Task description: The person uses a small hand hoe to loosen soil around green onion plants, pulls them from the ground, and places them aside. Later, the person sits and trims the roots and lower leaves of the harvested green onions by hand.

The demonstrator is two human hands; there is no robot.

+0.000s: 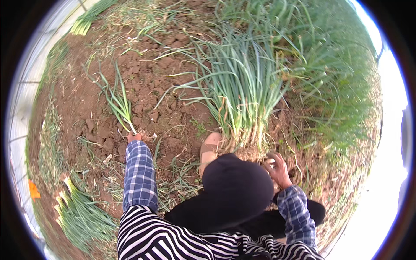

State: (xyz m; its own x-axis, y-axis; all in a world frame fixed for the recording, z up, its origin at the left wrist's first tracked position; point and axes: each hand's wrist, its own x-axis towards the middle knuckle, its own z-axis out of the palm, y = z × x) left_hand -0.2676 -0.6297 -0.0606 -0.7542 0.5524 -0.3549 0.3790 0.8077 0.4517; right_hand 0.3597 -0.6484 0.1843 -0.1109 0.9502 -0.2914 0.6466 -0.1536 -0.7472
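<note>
My left hand (135, 136), arm stretched out over the soil at the left, grips a small spring onion (125, 109) low on its pale stem. The green leaves point away from me, and fine roots show beside the fingers. Close to my knee, my right hand (279, 170) has curled fingers at the root end of a large spring onion bunch (243, 97). Whether it pinches anything is unclear. That bunch lies in front of me with its leaves pointing away and its muddy roots partly behind my knee.
Dense green onion plants (334, 81) stand along the right. Cleaned spring onion bundles lie at lower left (81, 214) and upper left (89, 18). Leaf scraps (175, 182) litter the brown soil (156, 81). My tan shoe (209, 148) is beside the large bunch.
</note>
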